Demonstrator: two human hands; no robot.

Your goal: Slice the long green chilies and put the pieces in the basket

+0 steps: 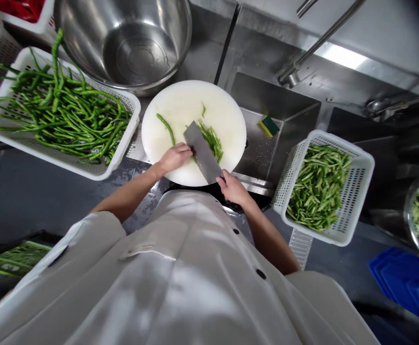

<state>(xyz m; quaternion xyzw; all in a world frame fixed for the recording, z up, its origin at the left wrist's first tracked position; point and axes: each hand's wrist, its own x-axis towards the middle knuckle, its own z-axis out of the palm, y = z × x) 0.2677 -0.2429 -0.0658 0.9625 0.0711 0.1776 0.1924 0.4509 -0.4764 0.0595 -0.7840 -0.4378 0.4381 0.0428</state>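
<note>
A round white cutting board (152, 153) lies in front of me over the sink's edge. My right hand (232, 187) is closed around the handle of a cleaver (204, 152), its broad blade slanting over the board. Close to the left of the blade, my left hand (175, 157) has curled fingers on a long thin green pod; bean or chilli, I cannot tell. Its far part (166, 127) sticks out beyond my fingers. Past the blade is a small heap of cut green pieces (212, 143), partly hidden by the steel. One small scrap (203, 109) lies farther back.
On the left stands a white basket (135, 108) of long whole green pods, behind it a large steel bowl (87, 52). A sponge (269, 126) is in the sink (274, 93) under a tap (293, 76). To the right, another white basket (360, 191) holds cut pieces.
</note>
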